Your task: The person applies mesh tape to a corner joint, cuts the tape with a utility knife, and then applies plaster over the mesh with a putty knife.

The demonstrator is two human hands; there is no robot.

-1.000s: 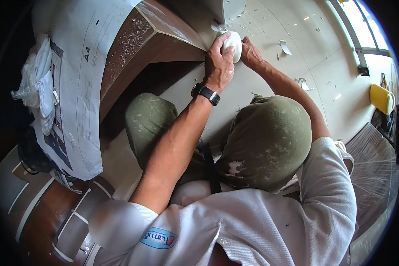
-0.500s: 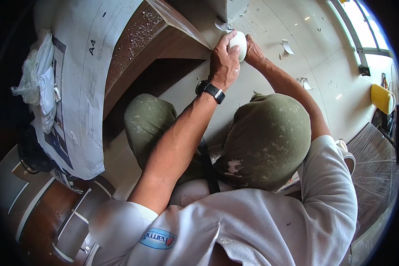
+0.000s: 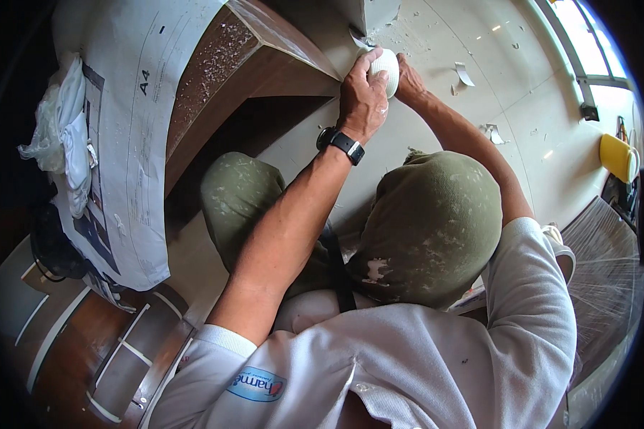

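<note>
A thick white roll of tape point(image 3: 388, 73) with a fine woven texture sits in my left hand point(image 3: 363, 96), whose fingers wrap round its left side. A loose white strip point(image 3: 363, 43) sticks out beyond the roll, by the lower corner of an upright pale panel point(image 3: 379, 11). My right hand point(image 3: 409, 80) is close against the roll's right side. Its fingertips are hidden behind the roll, so I cannot tell what they grip. A black watch point(image 3: 340, 145) is on my left wrist.
At the left stands a brown wooden piece point(image 3: 215, 79) strewn with white crumbs, beside a large printed sheet point(image 3: 139, 143) with a crumpled plastic bag point(image 3: 68, 136). Paper scraps point(image 3: 464, 74) lie on the pale tiled floor. A yellow container point(image 3: 617, 158) and plastic-wrapped panel point(image 3: 601, 272) are at the right.
Both hands and the roll stay almost in place. The loose white strip beyond the roll shows slightly more, lifted up and left.
</note>
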